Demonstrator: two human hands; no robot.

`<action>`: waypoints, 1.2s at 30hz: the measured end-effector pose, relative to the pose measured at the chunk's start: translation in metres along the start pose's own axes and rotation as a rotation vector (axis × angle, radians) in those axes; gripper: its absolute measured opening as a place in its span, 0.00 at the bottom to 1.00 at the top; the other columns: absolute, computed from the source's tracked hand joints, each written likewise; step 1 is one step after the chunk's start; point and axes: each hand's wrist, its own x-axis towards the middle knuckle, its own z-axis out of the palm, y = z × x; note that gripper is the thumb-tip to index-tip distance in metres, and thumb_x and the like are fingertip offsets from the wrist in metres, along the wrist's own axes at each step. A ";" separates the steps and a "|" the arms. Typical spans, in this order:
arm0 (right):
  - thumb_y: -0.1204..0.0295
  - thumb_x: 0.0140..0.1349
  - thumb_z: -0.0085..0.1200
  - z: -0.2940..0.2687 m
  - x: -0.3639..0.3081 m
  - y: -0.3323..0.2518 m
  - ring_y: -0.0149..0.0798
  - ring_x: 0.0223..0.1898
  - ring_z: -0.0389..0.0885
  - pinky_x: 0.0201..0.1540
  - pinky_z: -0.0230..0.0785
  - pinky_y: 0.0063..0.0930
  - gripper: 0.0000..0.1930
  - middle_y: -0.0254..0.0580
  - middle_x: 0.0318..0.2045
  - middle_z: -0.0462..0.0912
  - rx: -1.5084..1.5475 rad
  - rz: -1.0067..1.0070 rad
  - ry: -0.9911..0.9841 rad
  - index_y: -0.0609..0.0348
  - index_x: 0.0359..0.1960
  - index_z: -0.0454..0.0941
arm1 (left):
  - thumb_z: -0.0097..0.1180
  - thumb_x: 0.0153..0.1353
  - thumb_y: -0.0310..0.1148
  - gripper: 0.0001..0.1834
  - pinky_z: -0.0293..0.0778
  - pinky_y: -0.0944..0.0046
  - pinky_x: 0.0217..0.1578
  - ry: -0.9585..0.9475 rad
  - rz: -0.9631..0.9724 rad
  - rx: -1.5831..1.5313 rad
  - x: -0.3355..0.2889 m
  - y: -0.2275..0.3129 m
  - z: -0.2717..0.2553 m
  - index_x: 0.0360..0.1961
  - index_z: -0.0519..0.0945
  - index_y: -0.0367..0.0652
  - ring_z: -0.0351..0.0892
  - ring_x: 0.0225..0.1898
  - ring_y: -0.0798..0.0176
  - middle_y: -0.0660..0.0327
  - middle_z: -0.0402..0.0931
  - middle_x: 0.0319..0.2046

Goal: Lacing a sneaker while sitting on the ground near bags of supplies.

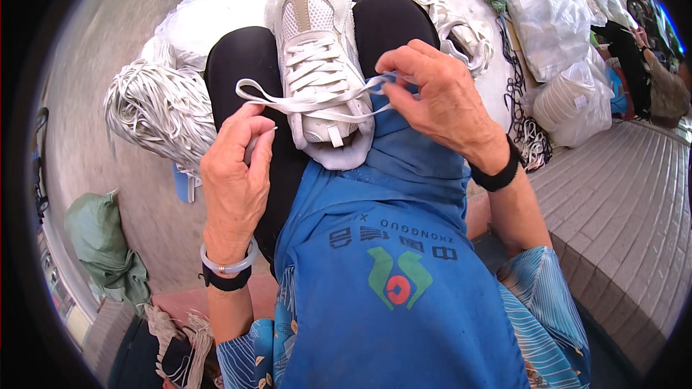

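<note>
A white and beige sneaker (pixel 317 50) rests on my lap between my black-clad knees, toe pointing away and heel opening toward me. Its white shoelace (pixel 310 104) is threaded in crossed rows and drawn into loops across the tongue (pixel 324 128). My left hand (pixel 234 173), left of the heel, has its fingers curled, with a piece of the lace at the fingertips beside the left loop. On the right, my right hand (pixel 443 101) pinches the lace between thumb and forefinger, level with the top of the tongue.
A thick bundle of white laces (pixel 158 112) lies left of my knees. More laced shoes (pixel 465 39) sit beyond my right knee. Clear plastic bags (pixel 569 94) and dark cords (pixel 513 79) are at the right; a green sack (pixel 104 245) stands left. Another person (pixel 659 79) is far right.
</note>
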 end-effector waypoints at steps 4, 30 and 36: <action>0.74 0.54 0.60 -0.001 0.001 -0.013 0.46 0.28 0.79 0.30 0.72 0.36 0.09 0.43 0.27 0.74 0.187 0.000 0.032 0.57 0.38 0.80 | 0.57 0.62 0.20 0.05 0.69 0.75 0.32 -0.146 0.004 0.030 0.002 0.014 -0.004 0.39 0.80 0.35 0.73 0.30 0.74 0.64 0.78 0.35; 0.74 0.66 0.49 0.000 -0.023 -0.024 0.56 0.34 0.78 0.37 0.71 0.42 0.05 0.52 0.32 0.77 0.286 0.013 -0.154 0.63 0.40 0.73 | 0.55 0.64 0.21 0.06 0.79 0.72 0.35 -0.136 -0.343 -0.380 0.006 0.001 0.004 0.41 0.81 0.35 0.81 0.34 0.73 0.63 0.81 0.36; 0.75 0.65 0.51 -0.006 -0.027 -0.035 0.54 0.36 0.79 0.38 0.71 0.40 0.10 0.49 0.37 0.76 0.080 0.103 -0.323 0.61 0.46 0.76 | 0.55 0.64 0.22 0.07 0.79 0.70 0.37 -0.189 -0.293 -0.253 0.015 0.005 0.002 0.40 0.82 0.34 0.81 0.34 0.71 0.62 0.81 0.37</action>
